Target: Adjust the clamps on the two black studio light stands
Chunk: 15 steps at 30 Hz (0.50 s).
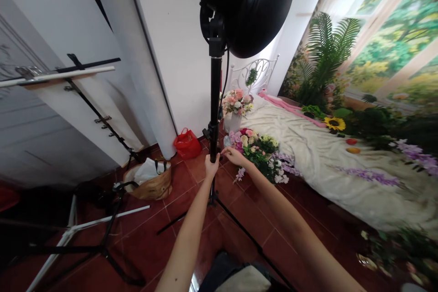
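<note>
A black light stand (215, 96) rises upright in front of me, with a large black studio lamp (246, 4) on its top. Around the lower part of the pole my left hand (211, 165) is closed. Just to the right, my right hand (233, 155) has its fingertips pinched at a small dark knob on the pole's side, partly hidden by the fingers. Above both hands sits a black clamp collar (211, 131). A cable (226, 77) hangs along the pole from the lamp. The stand's legs (239, 226) spread over the floor below.
On the right stands a low bed with a cream blanket (335, 169) and artificial flowers (256, 146) at its near corner. To the left are a red bag (187, 144), a woven basket (153, 182), a backdrop frame (99, 121) and another stand's legs (102, 248) on the tiled floor.
</note>
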Motion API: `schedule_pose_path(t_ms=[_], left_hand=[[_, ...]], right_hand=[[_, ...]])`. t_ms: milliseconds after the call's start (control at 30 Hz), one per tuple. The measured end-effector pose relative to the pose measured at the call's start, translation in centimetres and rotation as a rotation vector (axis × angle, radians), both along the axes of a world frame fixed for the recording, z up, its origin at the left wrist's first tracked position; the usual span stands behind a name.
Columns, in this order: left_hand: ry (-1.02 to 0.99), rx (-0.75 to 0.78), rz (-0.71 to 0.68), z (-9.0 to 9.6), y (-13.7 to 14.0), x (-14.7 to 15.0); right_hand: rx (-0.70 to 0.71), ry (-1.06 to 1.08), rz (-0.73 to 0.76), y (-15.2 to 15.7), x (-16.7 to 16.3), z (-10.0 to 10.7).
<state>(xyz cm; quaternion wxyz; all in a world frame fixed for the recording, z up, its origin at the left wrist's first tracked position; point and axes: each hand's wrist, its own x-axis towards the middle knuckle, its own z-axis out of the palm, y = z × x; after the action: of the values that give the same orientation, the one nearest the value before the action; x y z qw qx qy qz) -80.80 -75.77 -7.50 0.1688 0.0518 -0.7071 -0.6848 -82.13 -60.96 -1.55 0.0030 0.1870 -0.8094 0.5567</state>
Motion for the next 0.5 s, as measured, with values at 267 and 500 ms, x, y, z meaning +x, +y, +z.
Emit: schedule_pose_path(t_ms=[267, 500], left_hand=[[0.000, -0.051, 0.008, -0.5, -0.1, -0.3], [-0.025, -0.009, 0.006, -1.1, -0.1, -0.7]], right_hand=[[-0.213, -0.137, -0.308, -3.7, 0.3, -6.7], [-0.193, -0.192, -0.570, -4.7, -1.3, -7.0]])
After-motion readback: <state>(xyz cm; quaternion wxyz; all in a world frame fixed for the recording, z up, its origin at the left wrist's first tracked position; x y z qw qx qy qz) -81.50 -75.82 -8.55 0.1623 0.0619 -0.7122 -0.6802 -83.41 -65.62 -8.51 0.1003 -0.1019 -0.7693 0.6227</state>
